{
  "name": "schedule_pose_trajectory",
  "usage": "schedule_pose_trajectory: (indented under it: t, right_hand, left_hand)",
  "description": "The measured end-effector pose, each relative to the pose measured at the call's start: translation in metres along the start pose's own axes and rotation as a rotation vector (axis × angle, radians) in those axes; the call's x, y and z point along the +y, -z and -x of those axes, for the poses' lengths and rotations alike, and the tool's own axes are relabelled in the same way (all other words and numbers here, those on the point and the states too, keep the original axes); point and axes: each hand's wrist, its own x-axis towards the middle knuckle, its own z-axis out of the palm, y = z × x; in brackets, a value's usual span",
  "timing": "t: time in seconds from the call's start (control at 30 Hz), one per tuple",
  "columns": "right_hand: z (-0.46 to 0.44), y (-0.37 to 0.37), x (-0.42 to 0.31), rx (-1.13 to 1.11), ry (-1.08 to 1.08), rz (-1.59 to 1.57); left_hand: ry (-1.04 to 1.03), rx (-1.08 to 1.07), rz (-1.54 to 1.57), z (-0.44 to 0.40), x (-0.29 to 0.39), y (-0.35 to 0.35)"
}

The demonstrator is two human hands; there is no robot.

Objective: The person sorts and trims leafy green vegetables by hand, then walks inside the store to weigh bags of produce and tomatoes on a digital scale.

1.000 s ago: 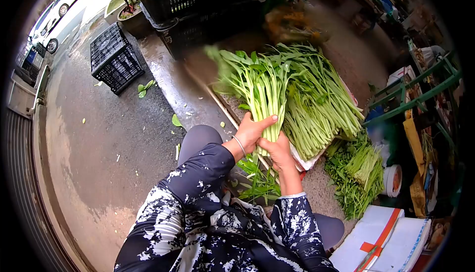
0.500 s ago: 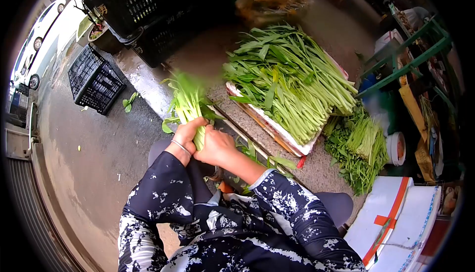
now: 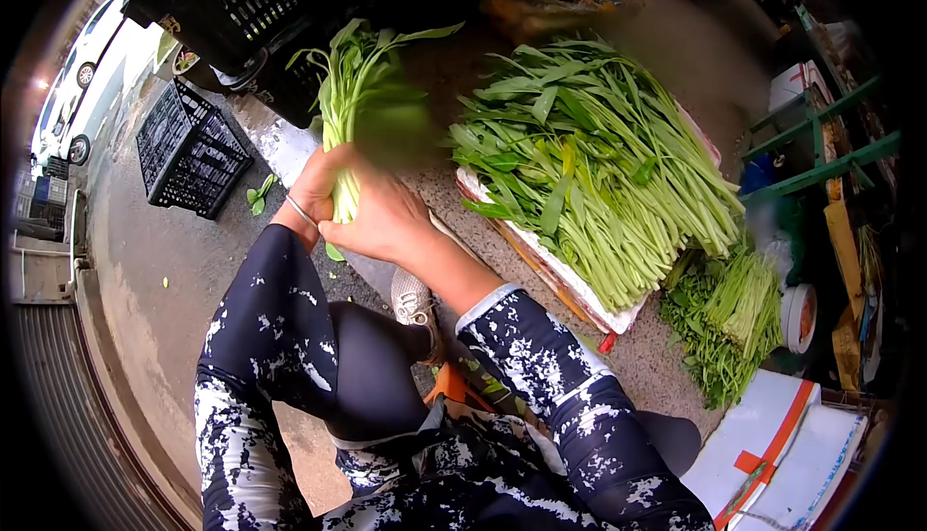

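Nearest, two patterned sleeves (image 3: 526,348) are seen, with one shoe (image 3: 412,294) in the gap between them. Just beyond, one bunch (image 3: 338,125) of leafy greens is held left of the tray (image 3: 619,321), leaves pointing away. Its stems are wrapped by the left hand (image 3: 314,185) and clasped by the right hand (image 3: 379,217), the two pressed close together. Some leaves are blurred.

The step in hand appears to be the two-handed gripping of this single bunch; for any further move, an even, gentle grip would be called for, so that stems are neither bruised nor dropped.

To the right, the one tray is covered by one large pile (image 3: 599,174), its stalks too many to count. Beside it, one smaller heap (image 3: 734,323) and one pail (image 3: 800,319) are found. Farther off, left, one crate (image 3: 189,152) is set on the ground.
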Motion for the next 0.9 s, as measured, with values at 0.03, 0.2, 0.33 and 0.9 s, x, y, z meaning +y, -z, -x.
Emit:
schedule_pose_trajectory:
  t: [0.03, 0.2, 0.33, 0.9]
  right_hand:
    - [-0.008, 0.002, 0.012, 0.011, -0.025, -0.087]
    - [-0.002, -0.008, 0.105, 0.101, -0.279, -0.318]
    - [0.073, -0.033, 0.178, -0.093, -0.411, -0.368]
    - [0.285, -0.131, 0.199, -0.912, -1.006, -0.479]
  left_hand:
    - [-0.007, 0.008, -0.001, -0.018, 0.000, 0.009]
    - [-0.218, -0.096, -0.214, -0.118, -0.013, 0.044]
    - [-0.688, 0.066, -1.151, -0.192, -0.030, 0.053]
    - [-0.131, 0.345, -1.871, -0.273, -0.070, 0.116]
